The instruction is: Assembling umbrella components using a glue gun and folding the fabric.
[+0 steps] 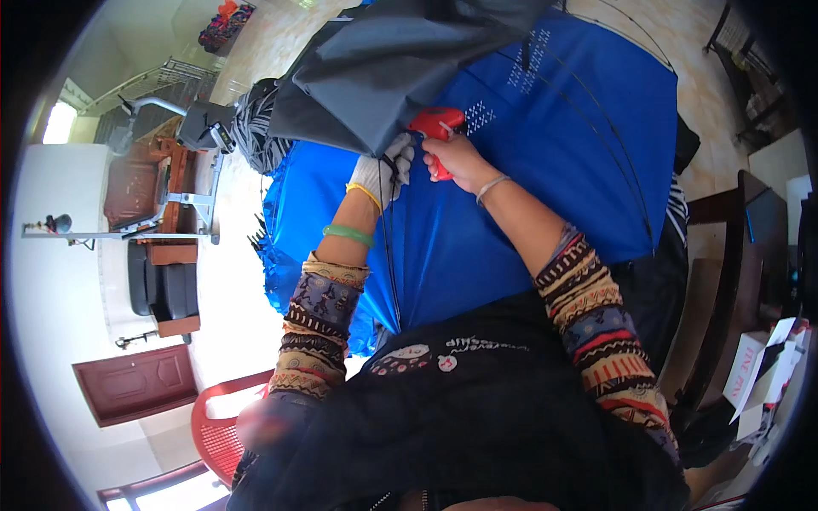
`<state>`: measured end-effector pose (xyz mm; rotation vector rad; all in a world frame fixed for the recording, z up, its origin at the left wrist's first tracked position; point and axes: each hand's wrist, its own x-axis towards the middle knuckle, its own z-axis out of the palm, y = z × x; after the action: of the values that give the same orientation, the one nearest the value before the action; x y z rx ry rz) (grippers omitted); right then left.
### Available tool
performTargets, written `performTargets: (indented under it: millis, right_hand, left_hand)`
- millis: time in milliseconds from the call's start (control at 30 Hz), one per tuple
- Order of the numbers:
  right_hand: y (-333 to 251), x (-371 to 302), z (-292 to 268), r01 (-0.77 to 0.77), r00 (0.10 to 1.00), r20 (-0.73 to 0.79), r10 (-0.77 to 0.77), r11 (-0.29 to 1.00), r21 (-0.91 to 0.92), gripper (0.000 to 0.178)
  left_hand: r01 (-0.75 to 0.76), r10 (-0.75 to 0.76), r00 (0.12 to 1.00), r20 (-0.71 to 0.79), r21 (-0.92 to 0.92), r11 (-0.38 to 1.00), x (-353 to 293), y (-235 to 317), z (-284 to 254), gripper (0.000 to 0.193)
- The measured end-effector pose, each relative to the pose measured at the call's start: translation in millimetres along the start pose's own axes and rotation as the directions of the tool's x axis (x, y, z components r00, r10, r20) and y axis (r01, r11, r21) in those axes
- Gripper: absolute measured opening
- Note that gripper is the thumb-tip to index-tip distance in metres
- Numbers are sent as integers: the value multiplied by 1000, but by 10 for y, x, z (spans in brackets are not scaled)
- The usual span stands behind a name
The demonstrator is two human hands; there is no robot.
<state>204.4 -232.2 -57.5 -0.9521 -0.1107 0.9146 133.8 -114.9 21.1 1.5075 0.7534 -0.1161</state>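
An open umbrella with a blue canopy (pixel 528 187) spreads in front of me, thin dark ribs running across it. Over its far left part hangs black fabric (pixel 349 77), its pointed corner reaching down to my hands. My left hand (pixel 383 175), in a pale glove, is closed at that corner, beside a thin black rib (pixel 388 247); what lies between its fingers is partly hidden. Gripped in my bare right hand (pixel 462 162) is a red pistol-shaped hand tool (pixel 439 119), its head just above and right of the left fingers. The tool's exact kind is unclear.
Black-and-white striped fabric (pixel 260 128) bunches at the canopy's left. A red plastic chair (pixel 213 426) stands low on the left. On the right are a dark wooden table (pixel 758 221) and white boxes (pixel 754 366). Exercise equipment (pixel 192 200) stands farther left.
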Motion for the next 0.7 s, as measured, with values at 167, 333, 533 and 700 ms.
performTargets:
  millis: [167,333,533,700]
  right_hand:
    - [-344,-149,93,-26,973,230,-31,970,241,28]
    - [-730,-417,275,159,984,61,-169,976,148,32]
    - [-737,-587,222,194,980,25,-195,980,39,37]
    - [-784,-664,182,177,982,88,-165,971,-159,35]
  left_hand:
    - [153,79,925,372,-555,818,143,383,-601,22]
    - [137,92,925,368,-550,824,75,665,-652,25]
    - [-88,164,981,107,-505,859,-859,461,-367,29]
    - [-369,374,927,1,169,914,-1264,115,-381,27]
